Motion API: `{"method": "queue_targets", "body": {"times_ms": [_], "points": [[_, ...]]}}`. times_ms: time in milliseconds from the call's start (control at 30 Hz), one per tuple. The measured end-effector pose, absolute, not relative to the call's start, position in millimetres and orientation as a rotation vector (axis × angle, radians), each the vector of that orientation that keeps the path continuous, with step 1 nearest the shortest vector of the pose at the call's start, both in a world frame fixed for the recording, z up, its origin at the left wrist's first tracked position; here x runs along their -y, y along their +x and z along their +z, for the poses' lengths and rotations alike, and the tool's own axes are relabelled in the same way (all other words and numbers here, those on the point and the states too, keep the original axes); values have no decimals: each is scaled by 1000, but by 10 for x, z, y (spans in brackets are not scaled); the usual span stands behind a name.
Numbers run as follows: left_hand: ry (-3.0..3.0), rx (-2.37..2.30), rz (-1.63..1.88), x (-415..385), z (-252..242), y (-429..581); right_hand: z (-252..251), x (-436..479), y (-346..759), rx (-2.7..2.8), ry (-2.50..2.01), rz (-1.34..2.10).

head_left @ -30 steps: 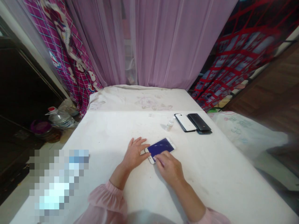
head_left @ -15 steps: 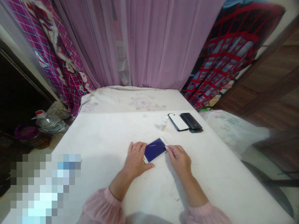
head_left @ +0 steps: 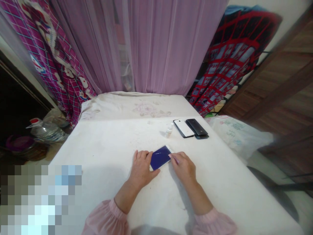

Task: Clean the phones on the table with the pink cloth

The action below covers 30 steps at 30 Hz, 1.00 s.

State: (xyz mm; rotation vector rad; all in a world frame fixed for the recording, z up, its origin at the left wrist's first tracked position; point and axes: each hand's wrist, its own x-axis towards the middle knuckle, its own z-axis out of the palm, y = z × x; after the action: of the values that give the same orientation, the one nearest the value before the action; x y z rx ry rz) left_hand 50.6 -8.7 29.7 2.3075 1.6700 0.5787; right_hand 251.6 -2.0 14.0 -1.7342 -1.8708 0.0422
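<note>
A white smartphone [head_left: 160, 158] with a dark blue screen lies flat on the white-covered table, tilted slightly in my view. My left hand [head_left: 142, 167] grips its left end, thumb at the near edge and fingers at the far edge. At the phone's right edge, my right hand [head_left: 184, 168] pinches a small purple stick-like object [head_left: 176, 159]. Most of that object is hidden by the fingers, so its exact kind is unclear. The pinching fingertips touch or hover just over the screen's right side; I cannot tell which.
Beyond the phone stand a small white bottle [head_left: 169, 130], a white phone [head_left: 184, 128] on a dark one, and a stack of black phones [head_left: 197, 128]. A plastic bag [head_left: 234, 137] hangs by the table's right edge. A water jug [head_left: 47, 130] is left of the table.
My right fingertips have shifted slightly left, further onto the screen's right side. The left hand still holds the phone. The whole view has moved a little.
</note>
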Motion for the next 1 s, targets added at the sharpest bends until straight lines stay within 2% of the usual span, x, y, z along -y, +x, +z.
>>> {"method": "queue_targets", "body": {"times_ms": [167, 300, 467, 667, 1000], "points": [[2338, -1537, 529, 20, 323, 341, 142, -34, 2777, 1733, -1789, 131], [2361, -1306, 425, -42, 288, 97, 150, 67, 2757, 1746, -1616, 326], [2401, -1343, 364, 39, 268, 138, 176, 271, 2711, 1847, -1414, 498], [2491, -1403, 352, 130, 294, 471, 189, 405, 2675, 1971, -1451, 427], [2503, -1425, 375, 117, 276, 481, 249, 46, 2556, 1907, -1620, 292]]}}
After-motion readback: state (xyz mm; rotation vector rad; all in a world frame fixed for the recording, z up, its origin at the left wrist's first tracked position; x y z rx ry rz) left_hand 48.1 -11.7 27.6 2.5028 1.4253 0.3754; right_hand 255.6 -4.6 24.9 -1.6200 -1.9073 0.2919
